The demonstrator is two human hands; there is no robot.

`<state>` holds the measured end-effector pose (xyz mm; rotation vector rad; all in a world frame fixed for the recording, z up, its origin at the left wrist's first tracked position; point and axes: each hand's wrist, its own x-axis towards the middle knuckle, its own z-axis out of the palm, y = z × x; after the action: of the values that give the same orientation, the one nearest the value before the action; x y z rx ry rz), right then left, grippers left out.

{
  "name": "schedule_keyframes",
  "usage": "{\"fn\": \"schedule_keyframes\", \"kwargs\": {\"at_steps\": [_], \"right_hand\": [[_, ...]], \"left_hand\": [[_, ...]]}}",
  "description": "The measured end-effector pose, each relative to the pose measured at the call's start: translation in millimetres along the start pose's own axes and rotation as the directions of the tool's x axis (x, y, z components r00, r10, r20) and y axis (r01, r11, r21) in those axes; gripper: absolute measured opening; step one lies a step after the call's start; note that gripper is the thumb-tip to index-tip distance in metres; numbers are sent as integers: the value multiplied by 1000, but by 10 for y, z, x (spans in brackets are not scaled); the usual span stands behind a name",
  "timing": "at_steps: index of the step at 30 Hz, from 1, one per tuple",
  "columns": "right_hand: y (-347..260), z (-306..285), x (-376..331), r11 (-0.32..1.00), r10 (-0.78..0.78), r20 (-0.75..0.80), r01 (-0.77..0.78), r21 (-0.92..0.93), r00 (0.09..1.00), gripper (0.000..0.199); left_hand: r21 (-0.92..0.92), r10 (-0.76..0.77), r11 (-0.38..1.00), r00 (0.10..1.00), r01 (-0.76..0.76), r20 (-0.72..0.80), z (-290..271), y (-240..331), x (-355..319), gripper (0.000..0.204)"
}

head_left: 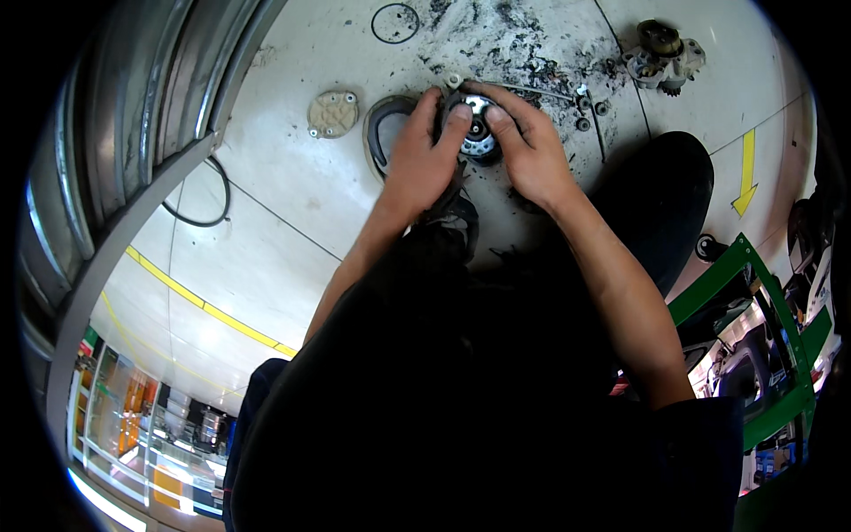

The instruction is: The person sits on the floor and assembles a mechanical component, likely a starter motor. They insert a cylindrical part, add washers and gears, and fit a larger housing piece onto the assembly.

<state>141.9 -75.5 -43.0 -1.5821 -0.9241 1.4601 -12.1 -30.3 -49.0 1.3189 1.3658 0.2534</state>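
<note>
Between my two hands is a round metal machine part (479, 129) with a bright perforated face and a dark hub in the middle. My left hand (428, 149) grips its left side, thumb laid over the face. From the right, my right hand (532, 146) closes round it with the thumb pressed near the hub. Just left of my left hand lies a rounded grey housing ring (376, 135), partly covered by that hand. Farther left, a flat beige cover plate (333, 114) with bolt lugs rests on the floor. My fingertips behind the round part are hidden.
Dark debris litters the floor (496, 44) beyond my hands. A thin black ring (394, 23) lies at the far side, and long bolts (601, 129) with small nuts sit right. A metal housing (665, 58) stands far right. A green frame (753, 266) is near my right arm; a metal shutter (151, 115) rises left.
</note>
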Motion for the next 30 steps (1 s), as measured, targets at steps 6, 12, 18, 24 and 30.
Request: {"fn": "schedule_keyframes", "kwargs": {"at_steps": [6, 12, 18, 24, 30], "right_hand": [[4, 179, 58, 992, -14, -90, 25, 123, 996, 39], [134, 325, 119, 988, -65, -148, 84, 129, 987, 34], [282, 479, 165, 984, -115, -290, 150, 99, 950, 32], [284, 513, 170, 972, -172, -318, 213, 98, 932, 31], [225, 426, 241, 963, -78, -316, 153, 220, 946, 31]], "left_hand": [[-238, 2, 971, 990, 32, 142, -316, -24, 153, 48], [-815, 31, 566, 991, -127, -133, 161, -82, 54, 40], [-904, 6, 428, 1000, -15, -14, 167, -170, 137, 28], [-926, 3, 377, 1000, 19, 22, 142, -133, 132, 21], [-926, -13, 378, 1000, 19, 15, 145, 12, 200, 13]]}}
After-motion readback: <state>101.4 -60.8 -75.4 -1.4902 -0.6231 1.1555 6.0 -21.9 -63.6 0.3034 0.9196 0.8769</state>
